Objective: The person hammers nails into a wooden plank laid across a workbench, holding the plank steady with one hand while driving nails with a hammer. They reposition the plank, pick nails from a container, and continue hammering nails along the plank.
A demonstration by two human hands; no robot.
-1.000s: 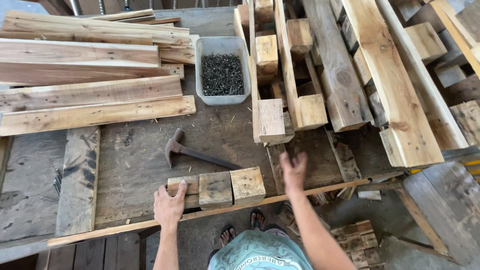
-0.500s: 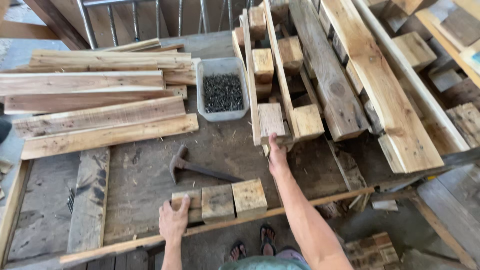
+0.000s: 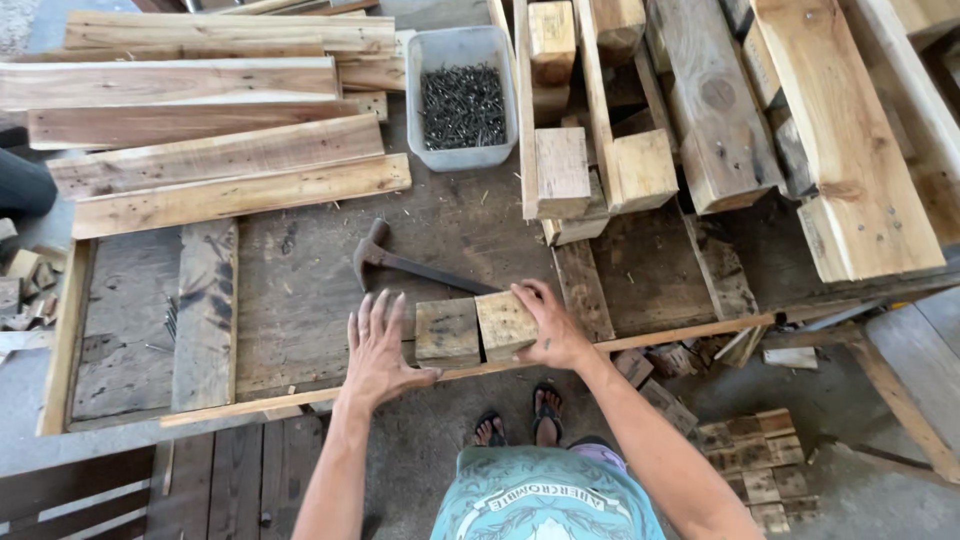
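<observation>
At the counter's (image 3: 300, 300) near edge my left hand (image 3: 378, 345) lies flat, fingers spread, seemingly covering one wood block. My right hand (image 3: 548, 325) cups the end block (image 3: 503, 322) of the row: stiff, rough, light enough, best gripped across its sides. Beyond lies the hammer (image 3: 400, 262).

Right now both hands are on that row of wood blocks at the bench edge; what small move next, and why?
Probably press the blocks together with both hands: the left hand covers the left end and the right hand grips the right block, but thin gaps show between them. The hammer lies just behind, untouched.
</observation>
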